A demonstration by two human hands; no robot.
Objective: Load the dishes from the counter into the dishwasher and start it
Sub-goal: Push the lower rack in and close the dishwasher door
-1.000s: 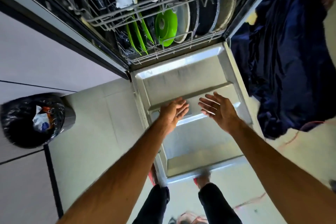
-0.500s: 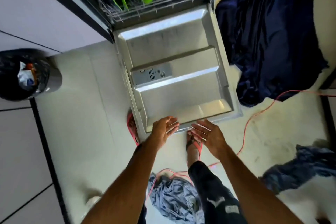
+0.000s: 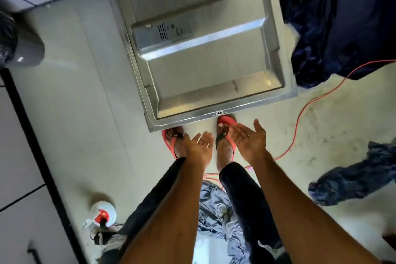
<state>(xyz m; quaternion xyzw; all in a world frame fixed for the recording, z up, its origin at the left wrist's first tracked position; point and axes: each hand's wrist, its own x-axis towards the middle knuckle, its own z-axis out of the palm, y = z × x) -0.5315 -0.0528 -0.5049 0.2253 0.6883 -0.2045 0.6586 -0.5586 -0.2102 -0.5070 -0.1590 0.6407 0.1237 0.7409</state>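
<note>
Dropped below the dishwasher door (image 3: 214, 66) edge, my left hand (image 3: 198, 146) and right hand (image 3: 248, 141) spread empty; shutting, starting remain.

Left hand (image 3: 198, 146): centre of frame, palm turned up, fingers loosely straight and close together, holding nothing.
Right hand (image 3: 249, 141): just right of it, palm up and tilted inward, fingers straight, thumb raised apart, holding nothing.
Hands: near each other, not touching.
Forearms: bare, extending from the lower edge, converging toward centre.
</note>
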